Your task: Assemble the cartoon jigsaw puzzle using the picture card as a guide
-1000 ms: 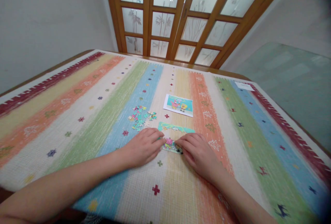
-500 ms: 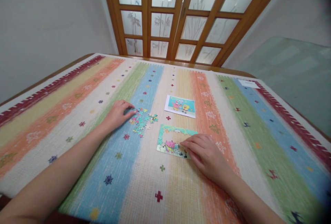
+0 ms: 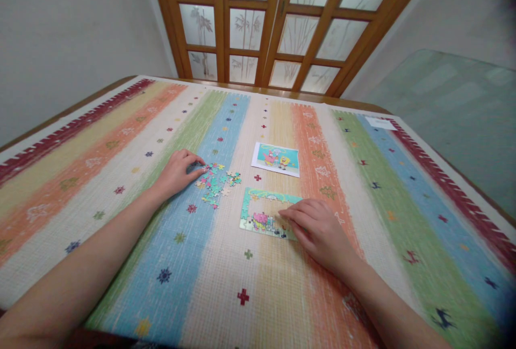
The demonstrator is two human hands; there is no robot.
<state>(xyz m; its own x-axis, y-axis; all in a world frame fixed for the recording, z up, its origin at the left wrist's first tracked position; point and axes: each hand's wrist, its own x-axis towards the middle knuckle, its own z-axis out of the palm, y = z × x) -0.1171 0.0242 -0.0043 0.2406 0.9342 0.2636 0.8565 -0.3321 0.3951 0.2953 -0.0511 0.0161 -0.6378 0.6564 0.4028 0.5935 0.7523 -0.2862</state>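
My left hand (image 3: 178,173) is at the left edge of a pile of loose jigsaw pieces (image 3: 217,181). Its thumb and index finger come together on a puzzle piece there. Over the right part of a partly assembled jigsaw puzzle (image 3: 250,220) lies my right hand (image 3: 316,225), fingers bent and held together. Whatever its fingertips hold, if anything, is hidden. The puzzle has a joined border and some pink and green character parts along its bottom. Its middle shows bare tablecloth, and my right hand covers its right end.
Beyond the puzzle lies a printed reference picture (image 3: 278,159) of cartoon characters. A striped tablecloth (image 3: 226,284) covers the table. A small white paper (image 3: 381,123) lies at the far right. Wood-framed glass doors (image 3: 264,42) stand behind the table.
The whole view has shifted slightly. My left thumb and index finger have drawn closer together at the pile's edge. The fingertips of my right hand stay over the puzzle.
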